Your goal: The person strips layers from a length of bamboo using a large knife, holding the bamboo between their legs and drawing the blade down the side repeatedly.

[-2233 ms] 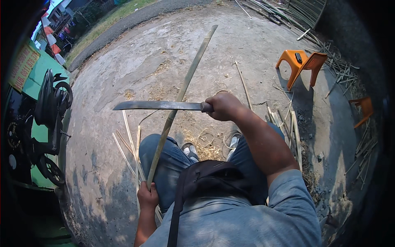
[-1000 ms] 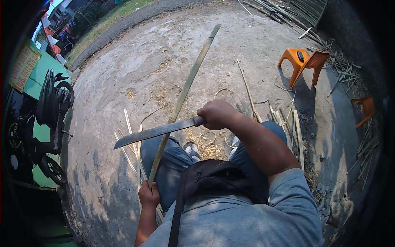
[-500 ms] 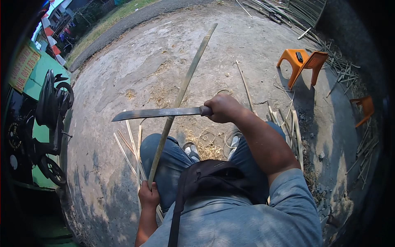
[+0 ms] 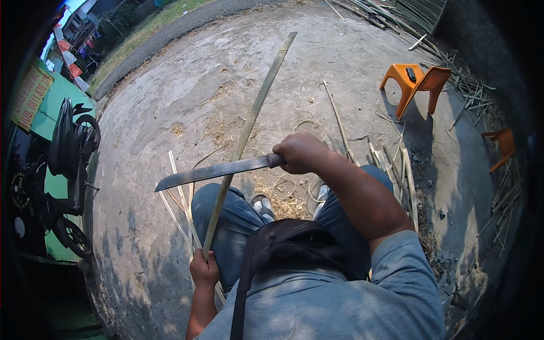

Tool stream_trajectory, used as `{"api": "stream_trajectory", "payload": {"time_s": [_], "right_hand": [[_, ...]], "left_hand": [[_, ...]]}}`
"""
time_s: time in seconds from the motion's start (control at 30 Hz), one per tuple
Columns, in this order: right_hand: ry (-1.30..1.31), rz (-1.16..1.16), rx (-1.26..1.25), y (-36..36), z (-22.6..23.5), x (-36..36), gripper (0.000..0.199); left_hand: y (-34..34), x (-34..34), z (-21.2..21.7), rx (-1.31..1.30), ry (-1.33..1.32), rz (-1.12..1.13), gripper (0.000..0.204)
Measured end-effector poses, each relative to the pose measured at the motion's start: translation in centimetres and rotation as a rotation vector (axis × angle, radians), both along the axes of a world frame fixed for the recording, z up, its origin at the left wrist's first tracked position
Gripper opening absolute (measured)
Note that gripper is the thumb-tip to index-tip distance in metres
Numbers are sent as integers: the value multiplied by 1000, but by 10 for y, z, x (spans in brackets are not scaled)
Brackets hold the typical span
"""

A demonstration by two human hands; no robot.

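My left hand [image 4: 204, 269] is closed round the near end of a long bamboo strip [image 4: 254, 113], beside my left thigh. The strip slants up and away to the right, its far end raised in front of me. In my right hand [image 4: 300, 153] is the handle of a machete [image 4: 221, 170], held out over my knees. Its long blade points left and lies across the strip a little above my left knee. Whether the edge bites into the bamboo cannot be made out.
Pale split strips [image 4: 180, 198] lie by my left leg, more strips [image 4: 407, 184] by my right. Shavings [image 4: 286, 204] litter the ground between my feet. An orange plastic chair [image 4: 416, 85] with a small black object stands ahead right. A motorcycle [image 4: 71, 170] is parked at the left.
My right hand has drawn the machete slightly nearer and to the left, its tip dipping lower. The blade crosses the bamboo strip closer to my knee. My left hand has hardly moved.
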State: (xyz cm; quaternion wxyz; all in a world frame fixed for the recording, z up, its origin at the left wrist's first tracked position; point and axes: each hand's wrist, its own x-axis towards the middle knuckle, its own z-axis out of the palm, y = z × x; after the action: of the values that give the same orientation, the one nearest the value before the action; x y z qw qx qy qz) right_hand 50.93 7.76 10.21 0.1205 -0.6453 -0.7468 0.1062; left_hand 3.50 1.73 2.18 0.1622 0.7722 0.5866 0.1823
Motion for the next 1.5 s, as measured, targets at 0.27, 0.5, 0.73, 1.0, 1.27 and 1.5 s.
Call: {"api": "stream_trajectory", "payload": {"time_s": [0.27,0.5,0.73,1.0,1.27,1.5], "right_hand": [[89,-225,-84,5,11,26,16],[106,-220,-97,0,8,11,16],[-23,78,-124,3,3,-35,17],[59,-61,-105,4,0,2,18],[85,31,-24,-2,-3,-16,16],[21,78,29,3,2,-15,14]], "left_hand": [[-1,1,4,-14,-1,6,60],[-3,2,6,18,67,21,60],[-2,1,2,19,26,9,61],[-1,2,0,20,-1,9,61],[-1,1,0,4,5,1,62],[0,2,-1,5,-5,20,62]]}}
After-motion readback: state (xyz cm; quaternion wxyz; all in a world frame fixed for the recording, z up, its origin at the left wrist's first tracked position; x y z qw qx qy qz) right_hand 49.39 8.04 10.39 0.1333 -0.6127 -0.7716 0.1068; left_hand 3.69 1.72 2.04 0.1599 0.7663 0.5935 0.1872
